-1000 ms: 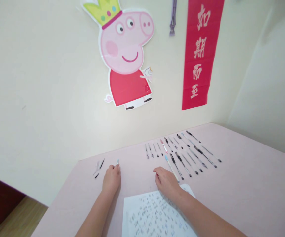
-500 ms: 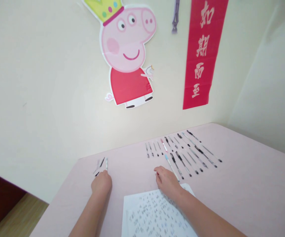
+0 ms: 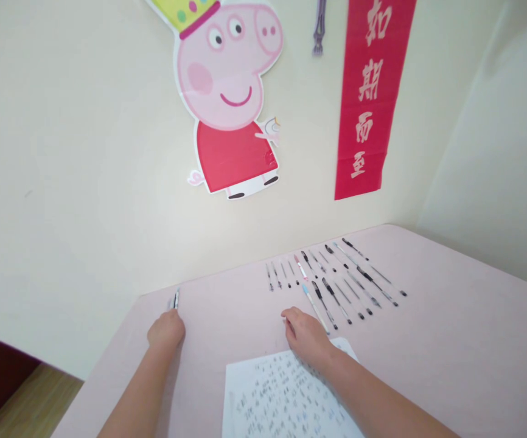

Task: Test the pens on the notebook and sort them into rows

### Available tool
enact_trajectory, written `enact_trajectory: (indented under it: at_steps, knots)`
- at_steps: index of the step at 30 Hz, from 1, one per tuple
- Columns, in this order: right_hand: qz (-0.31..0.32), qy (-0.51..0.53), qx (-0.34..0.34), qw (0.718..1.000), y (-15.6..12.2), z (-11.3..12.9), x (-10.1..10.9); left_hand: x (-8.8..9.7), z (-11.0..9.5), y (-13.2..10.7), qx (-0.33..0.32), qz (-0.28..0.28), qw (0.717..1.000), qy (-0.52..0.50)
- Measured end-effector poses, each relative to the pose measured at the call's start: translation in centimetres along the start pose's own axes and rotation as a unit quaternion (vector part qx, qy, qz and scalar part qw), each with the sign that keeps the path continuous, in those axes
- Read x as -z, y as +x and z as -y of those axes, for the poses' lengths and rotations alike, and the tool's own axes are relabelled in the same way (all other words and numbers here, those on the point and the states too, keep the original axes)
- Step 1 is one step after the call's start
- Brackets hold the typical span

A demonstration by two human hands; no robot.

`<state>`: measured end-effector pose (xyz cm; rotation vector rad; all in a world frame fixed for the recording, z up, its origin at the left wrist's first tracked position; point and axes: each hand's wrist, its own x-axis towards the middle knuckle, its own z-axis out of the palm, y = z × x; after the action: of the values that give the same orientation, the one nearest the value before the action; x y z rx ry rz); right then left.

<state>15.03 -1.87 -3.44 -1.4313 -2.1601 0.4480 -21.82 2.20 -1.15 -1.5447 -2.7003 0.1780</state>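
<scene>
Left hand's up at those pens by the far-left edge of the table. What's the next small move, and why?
Probably open the left hand and draw it back: its fingertips sit at the pens by the wall, while the right hand rests empty beside the white pen in the row.

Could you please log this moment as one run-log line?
left hand: at small pen cluster, grip unclear | right hand: at paper top edge, empty | pen rows: beyond it

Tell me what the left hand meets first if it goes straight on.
The small bunch of dark pens on the pink table, just beyond the left hand; they may already touch.
</scene>
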Motion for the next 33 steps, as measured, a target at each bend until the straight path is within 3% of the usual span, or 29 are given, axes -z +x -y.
enact_trajectory:
  at_steps: [13,16,18,22,27,30,33]
  knots:
    - [0.001,-0.003,-0.001,1.000,0.0,0.0,-0.1,0.6,0.3,-0.2,-0.018,-0.002,1.000,0.021]
    - [0.000,0.003,0.001,1.000,0.1,0.0,-0.2,1.3,-0.7,-1.0,-0.013,-0.041,0.999,0.028]
    - [-0.002,0.007,0.006,1.000,0.1,0.0,-0.3,1.8,-2.4,-1.8,-0.035,-0.092,0.994,0.038]
    - [-0.006,0.008,0.013,1.000,0.1,-0.1,-0.5,2.8,-8.2,-4.1,-0.153,-0.098,0.983,-0.009]
    - [-0.001,-0.001,0.011,1.000,0.1,-0.2,-0.5,2.8,-16.7,-6.7,-0.392,-0.049,0.910,-0.123]
    - [0.000,-0.001,0.007,1.000,0.1,-0.3,-0.5,2.3,-20.1,-7.4,-0.420,-0.041,0.900,-0.108]
    - [-0.003,0.008,0.008,1.000,0.1,-0.3,-0.3,1.8,-21.5,-7.3,-0.396,-0.048,0.914,-0.079]
